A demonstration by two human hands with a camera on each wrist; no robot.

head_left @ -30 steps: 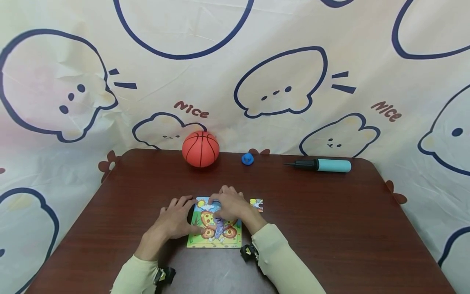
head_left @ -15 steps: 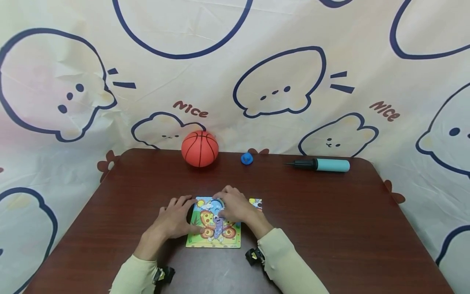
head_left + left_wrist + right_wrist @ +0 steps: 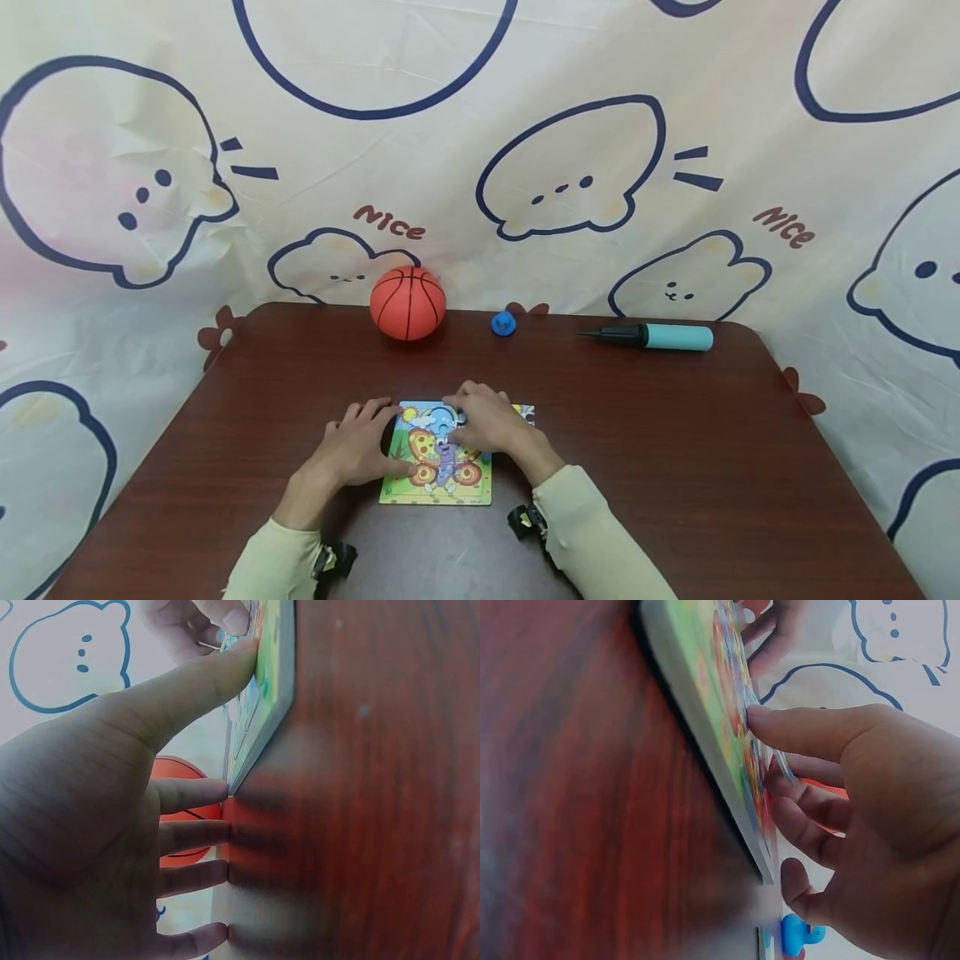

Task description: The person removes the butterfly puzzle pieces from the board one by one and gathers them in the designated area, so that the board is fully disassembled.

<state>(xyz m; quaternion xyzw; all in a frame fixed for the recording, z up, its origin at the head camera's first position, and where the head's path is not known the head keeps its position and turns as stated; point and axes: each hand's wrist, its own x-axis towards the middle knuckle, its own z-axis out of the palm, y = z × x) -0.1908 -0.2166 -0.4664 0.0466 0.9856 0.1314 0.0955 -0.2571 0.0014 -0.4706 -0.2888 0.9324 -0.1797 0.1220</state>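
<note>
A jigsaw puzzle board (image 3: pixel 450 495) with a butterfly picture lies flat on the table. My left hand (image 3: pixel 358 446) spans its left side, the straight thumb (image 3: pixel 202 686) on the picture, the forefinger at the board's corner and the other fingertips down on the tabletop. Over the upper right part, my right hand (image 3: pixel 489 419) bends its fingers around a puzzle piece (image 3: pixel 784 766), which stands tilted up from the board; its thumb (image 3: pixel 795 729) touches the picture. The palm and fingers hide much of that corner. Partly behind the right hand lies another puzzle piece (image 3: pixel 527 412).
Along the table's (image 3: pixel 712 467) back edge are an orange toy basketball (image 3: pixel 408 304), a small blue rubber-like toy (image 3: pixel 503 323) and a hand pump (image 3: pixel 675 337) in turquoise and black. A cartoon-printed cloth (image 3: pixel 570 67) hangs behind.
The right hand has shifted a little to the right over the board, baring more of the blue part of the picture and covering more of the loose piece. The left hand stays put.
</note>
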